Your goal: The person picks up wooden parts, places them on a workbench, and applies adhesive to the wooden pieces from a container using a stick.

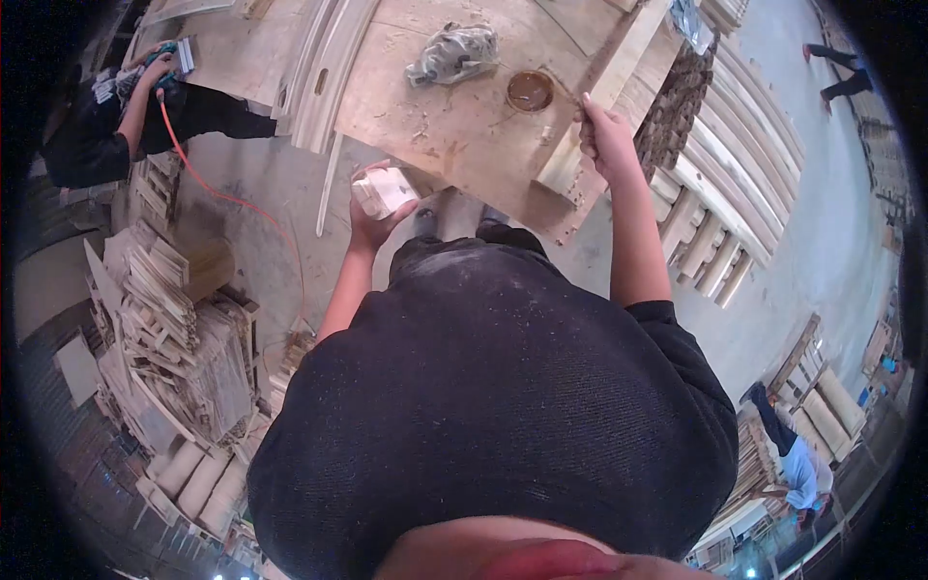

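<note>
The left hand (379, 215) is wrapped around a pale wooden block (390, 190), its fingers spread just wide enough to grip the sides, and the block sits in its grasp off the near edge of the tabletop (454, 145), with one end notched or stepped. The right hand (606, 137) is raised at the other side, well apart from the block, its fingers curled in close together; a thin dark line shows by the fingertips, too fine to tell whether it is a held stick. Beside that hand a long wooden beam (626, 60) runs along the tabletop, and near it stands a round bowl (510, 101) with brown contents. Farther left on the tabletop lies a crumpled, whitish plastic bag (452, 53), with small shavings scattered about. To the right of the beam are a dark, rough-edged stack of wood (681, 101) and long pale planks (744, 145). To the left, long boards (329, 72) lie beside the tabletop, and beyond them a co-worker in dark clothes (101, 150) has a hand on a power tool (179, 60), an orange hose (227, 196) trailing to the floor near piled wood pieces (164, 300).
</note>
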`<state>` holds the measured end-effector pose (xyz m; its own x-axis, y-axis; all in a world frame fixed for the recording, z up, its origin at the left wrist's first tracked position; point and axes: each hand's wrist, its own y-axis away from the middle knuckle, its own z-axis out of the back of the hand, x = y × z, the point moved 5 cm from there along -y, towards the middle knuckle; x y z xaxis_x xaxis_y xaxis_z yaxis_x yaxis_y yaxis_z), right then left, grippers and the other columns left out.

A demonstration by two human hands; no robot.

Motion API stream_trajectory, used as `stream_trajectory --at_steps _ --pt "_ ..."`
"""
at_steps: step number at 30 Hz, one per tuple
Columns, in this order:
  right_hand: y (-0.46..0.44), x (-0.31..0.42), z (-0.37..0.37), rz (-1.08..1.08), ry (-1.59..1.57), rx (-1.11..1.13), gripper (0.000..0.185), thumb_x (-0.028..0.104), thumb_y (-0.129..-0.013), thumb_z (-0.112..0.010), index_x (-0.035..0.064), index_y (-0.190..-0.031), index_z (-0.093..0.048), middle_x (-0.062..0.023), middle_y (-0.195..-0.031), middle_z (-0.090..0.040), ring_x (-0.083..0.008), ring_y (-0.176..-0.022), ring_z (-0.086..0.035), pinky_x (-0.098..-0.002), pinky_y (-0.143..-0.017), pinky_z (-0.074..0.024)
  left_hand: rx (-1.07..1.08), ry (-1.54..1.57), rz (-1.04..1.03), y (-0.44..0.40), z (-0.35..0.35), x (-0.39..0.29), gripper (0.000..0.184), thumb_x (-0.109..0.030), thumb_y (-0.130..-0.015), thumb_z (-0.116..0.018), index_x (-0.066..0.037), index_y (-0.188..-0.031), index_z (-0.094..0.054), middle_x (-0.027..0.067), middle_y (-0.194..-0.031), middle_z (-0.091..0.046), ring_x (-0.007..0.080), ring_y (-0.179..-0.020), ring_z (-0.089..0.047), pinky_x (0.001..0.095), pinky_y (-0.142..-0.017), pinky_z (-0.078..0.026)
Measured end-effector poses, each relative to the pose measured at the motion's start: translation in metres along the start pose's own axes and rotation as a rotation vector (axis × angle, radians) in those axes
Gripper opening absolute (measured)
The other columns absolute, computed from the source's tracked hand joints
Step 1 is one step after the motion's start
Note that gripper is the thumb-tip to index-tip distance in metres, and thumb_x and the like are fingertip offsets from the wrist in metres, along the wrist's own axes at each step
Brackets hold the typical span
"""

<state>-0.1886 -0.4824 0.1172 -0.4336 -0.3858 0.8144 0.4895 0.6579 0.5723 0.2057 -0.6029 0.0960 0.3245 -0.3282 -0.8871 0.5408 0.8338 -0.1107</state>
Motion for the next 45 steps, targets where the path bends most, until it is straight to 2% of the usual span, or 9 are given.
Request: stream_trajectory --at_steps 5,14,22,30,32,33,36,42,45 --pt "-0.002 -0.017 -0.013 -0.243 -0.601 0.305 0.035 0.037 -0.103 -0.055 0.0120 -0.078 -0.053 0.0095 -0.057 -0.028 -0.0059 -0.046 -0.026 -0.0235 -0.038 -0.0209 0.013 0.011 -0.004 0.000 0.003 -0.001 0.081 -0.020 -0.064 -0.093 -0.005 -0.129 -0.048 0.0089 -0.122 -0.055 0.0227 -0.111 -0.058 0.0357 -0.093 -0.051" --pt "0.078 -0.028 -0.102 -0.129 -0.740 0.558 0.045 0.040 -0.106 -0.045 0.0132 -0.070 -0.045 0.0072 -0.057 -0.027 -0.0072 -0.049 -0.027 -0.0235 -0.039 -0.0209 0.060 -0.013 -0.183 0.002 0.027 0.019 0.084 -0.025 -0.061 -0.096 -0.007 -0.126 -0.046 0.0081 -0.118 -0.058 0.0218 -0.101 -0.062 0.0360 -0.088 -0.053" --pt "0.172 -0.099 -0.223 -0.043 0.059 0.103 0.049 0.040 -0.105 -0.050 0.0094 -0.067 -0.054 0.0034 -0.056 -0.042 -0.0072 -0.045 -0.034 -0.0252 -0.042 -0.0242 -0.012 -0.051 -0.319 0.001 0.052 0.034 0.088 -0.033 -0.060 -0.096 -0.009 -0.125 -0.041 0.0095 -0.111 -0.061 0.0255 -0.098 -0.065 0.0371 -0.085 -0.055" --pt "0.198 -0.130 -0.259 -0.025 0.330 -0.057 0.051 0.043 -0.105 -0.048 0.0093 -0.068 -0.057 0.0070 -0.055 -0.042 -0.0041 -0.048 -0.035 -0.0242 -0.047 -0.0260 0.047 0.164 -0.095 0.005 0.052 0.054 0.089 -0.035 -0.057 -0.096 -0.007 -0.125 -0.046 0.0127 -0.117 -0.063 0.0321 -0.107 -0.064 0.0443 -0.094 -0.050" --pt "0.198 -0.127 -0.264 0.048 0.417 -0.074 0.052 0.042 -0.105 -0.048 0.0094 -0.067 -0.058 0.0068 -0.055 -0.042 -0.0033 -0.049 -0.035 -0.0236 -0.047 -0.0265 0.032 0.106 -0.167 0.005 0.053 0.055 0.087 -0.029 -0.059 -0.097 -0.007 -0.125 -0.045 0.0119 -0.118 -0.062 0.0266 -0.105 -0.063 0.0397 -0.091 -0.052" --pt "0.196 -0.128 -0.266 0.062 0.471 -0.071 0.053 0.041 -0.105 -0.048 0.0064 -0.068 -0.061 0.0053 -0.057 -0.047 -0.0058 -0.051 -0.040 -0.0255 -0.049 -0.0313 0.022 0.075 -0.201 0.006 0.053 0.054 0.087 -0.027 -0.060 -0.097 -0.007 -0.126 -0.044 0.0115 -0.118 -0.061 0.0239 -0.104 -0.062 0.0375 -0.090 -0.052" --pt "0.189 -0.125 -0.274 0.176 0.600 -0.131 0.053 0.040 -0.105 -0.049 0.0016 -0.071 -0.062 0.0021 -0.057 -0.050 -0.0101 -0.055 -0.046 -0.0289 -0.054 -0.0375 0.008 0.085 -0.121 0.007 0.053 0.056 0.090 -0.036 -0.054 -0.095 -0.009 -0.125 -0.048 0.0122 -0.116 -0.063 0.0348 -0.110 -0.060 0.0479 -0.098 -0.044" --pt "0.191 -0.099 -0.303 0.179 0.703 -0.166 0.051 0.037 -0.104 -0.049 -0.0013 -0.074 -0.062 -0.0064 -0.059 -0.053 -0.0132 -0.061 -0.050 -0.0319 -0.061 -0.0426 0.011 0.129 -0.172 0.005 0.059 0.058 0.088 -0.037 -0.055 -0.095 -0.008 -0.124 -0.048 0.0142 -0.113 -0.062 0.0359 -0.106 -0.061 0.0472 -0.095 -0.046" --pt "0.208 -0.123 -0.293 0.155 0.723 -0.165 0.043 0.032 -0.102 -0.054 -0.0042 -0.081 -0.065 -0.0237 -0.069 -0.062 -0.0321 -0.058 -0.058 -0.0415 -0.061 -0.0467 -0.058 0.141 -0.123 0.001 0.063 0.059 0.086 -0.038 -0.057 -0.095 -0.006 -0.122 -0.048 0.0161 -0.111 -0.062 0.0366 -0.103 -0.061 0.0463 -0.092 -0.048"
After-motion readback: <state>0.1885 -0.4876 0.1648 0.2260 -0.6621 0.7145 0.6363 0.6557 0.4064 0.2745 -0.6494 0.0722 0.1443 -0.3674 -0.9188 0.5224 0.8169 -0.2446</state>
